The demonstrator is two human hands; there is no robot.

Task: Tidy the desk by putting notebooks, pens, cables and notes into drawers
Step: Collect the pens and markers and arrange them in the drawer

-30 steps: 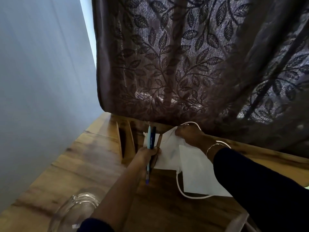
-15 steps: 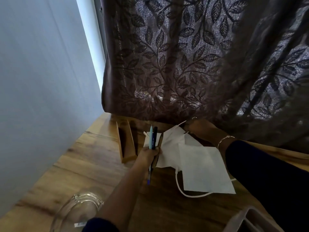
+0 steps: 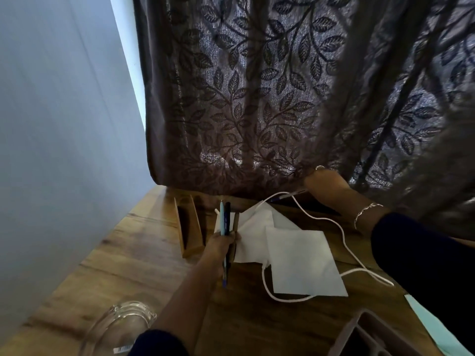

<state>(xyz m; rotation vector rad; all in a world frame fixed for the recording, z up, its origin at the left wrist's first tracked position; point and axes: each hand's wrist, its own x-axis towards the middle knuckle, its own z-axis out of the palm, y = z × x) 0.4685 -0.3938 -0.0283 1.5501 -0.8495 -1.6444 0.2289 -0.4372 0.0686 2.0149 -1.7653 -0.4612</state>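
Clutching bundled pens (image 3: 225, 219) in left hand (image 3: 222, 244), freeing right hand (image 3: 331, 191) for far surface edge; cannot tell its grip

The right sleeve (image 3: 416, 255), dark navy, reaches almost to the wrist; the left sleeve (image 3: 158, 343), alike in colour, ends far higher. A thin silver bracelet (image 3: 366, 211) circles the right wrist, with a ring (image 3: 320, 167) on the right hand (image 3: 327, 187).

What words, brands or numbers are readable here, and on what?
None is legible.
White sticker on the clear glass jar: print too blurred.
Blue pen in the left hand: barrel marking too small.
White paper sheets: no writing shows.
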